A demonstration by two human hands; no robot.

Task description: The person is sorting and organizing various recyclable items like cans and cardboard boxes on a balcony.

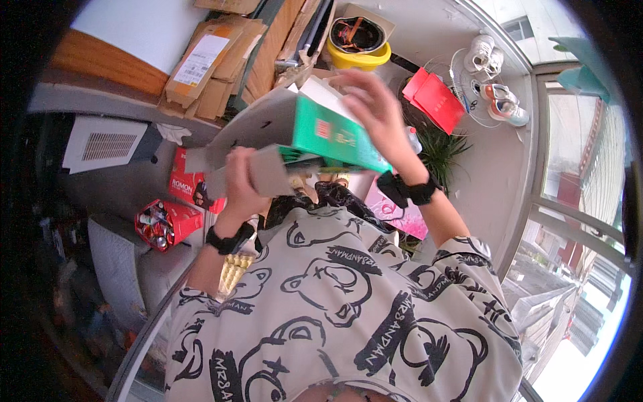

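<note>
A green and grey cardboard box (331,133) with printed writing is held in front of my body, its flaps standing open. My left hand (241,178) grips a bare grey flap (271,171) at the box's near left corner. Above the green panel, my right hand (374,108) is blurred, fingers apart, close to a white inner flap (321,93); whether it touches the box is unclear. Both wrists wear black bands. The box hides part of the floor and my legs.
Flattened cardboard (211,65) leans at upper left. Beyond the box, a helmet (357,34) sits in a yellow basin (359,58). Red paper bags (434,100), a green plant (442,151) and shoes (502,105) line the right. A red container (186,221) of cans stands left.
</note>
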